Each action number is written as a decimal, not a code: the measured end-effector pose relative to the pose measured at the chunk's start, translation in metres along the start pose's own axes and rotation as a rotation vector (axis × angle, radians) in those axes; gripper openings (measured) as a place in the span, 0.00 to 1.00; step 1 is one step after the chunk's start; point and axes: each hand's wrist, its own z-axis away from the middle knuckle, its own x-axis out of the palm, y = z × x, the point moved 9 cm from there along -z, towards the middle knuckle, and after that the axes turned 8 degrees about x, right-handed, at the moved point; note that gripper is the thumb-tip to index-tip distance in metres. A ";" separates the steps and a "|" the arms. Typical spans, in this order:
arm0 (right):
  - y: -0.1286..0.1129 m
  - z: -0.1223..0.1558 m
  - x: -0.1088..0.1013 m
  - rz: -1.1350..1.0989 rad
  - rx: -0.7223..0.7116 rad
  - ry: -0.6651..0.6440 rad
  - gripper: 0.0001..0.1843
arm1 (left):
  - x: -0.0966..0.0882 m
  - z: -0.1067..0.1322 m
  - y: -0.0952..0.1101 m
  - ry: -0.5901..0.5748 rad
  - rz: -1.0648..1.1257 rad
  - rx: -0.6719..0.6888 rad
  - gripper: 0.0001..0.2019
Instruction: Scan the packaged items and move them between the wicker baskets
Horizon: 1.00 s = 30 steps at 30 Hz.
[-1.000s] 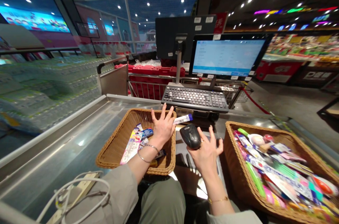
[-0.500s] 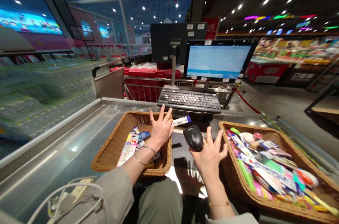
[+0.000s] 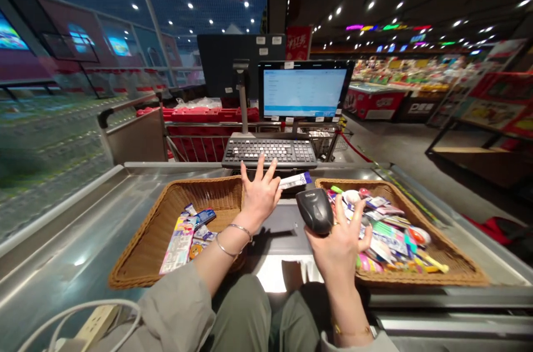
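My left hand [image 3: 261, 197] is above the right edge of the left wicker basket [image 3: 139, 249], fingers spread. A slim white-and-blue packet [image 3: 296, 180] sticks out from its thumb side, pinched there; the grip itself is hidden. In my right hand [image 3: 334, 249] is a black barcode scanner [image 3: 315, 211], its head facing up and left, some fingers raised. Inside the left basket lie a colourful flat package [image 3: 178, 244] and several small packets [image 3: 204, 219]. The right wicker basket [image 3: 466, 263] holds a heap of mixed small packaged goods [image 3: 391, 230], partly behind my right hand.
A keyboard [image 3: 270, 152] stands beyond my hands, with a lit monitor [image 3: 303, 91] behind it. Metal carts with red crates [image 3: 200, 114] stand past the counter [image 3: 141, 174]. A power strip [image 3: 96, 323] with a white cable lies at the near left.
The camera view has turned right. My left hand, with the packet, has moved from over the left basket toward the middle. The scanner in my right hand appears closer and higher.
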 end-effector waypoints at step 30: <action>0.142 -0.032 -0.093 -0.034 0.444 0.278 0.40 | 0.058 -0.059 0.184 -0.085 0.143 0.543 0.22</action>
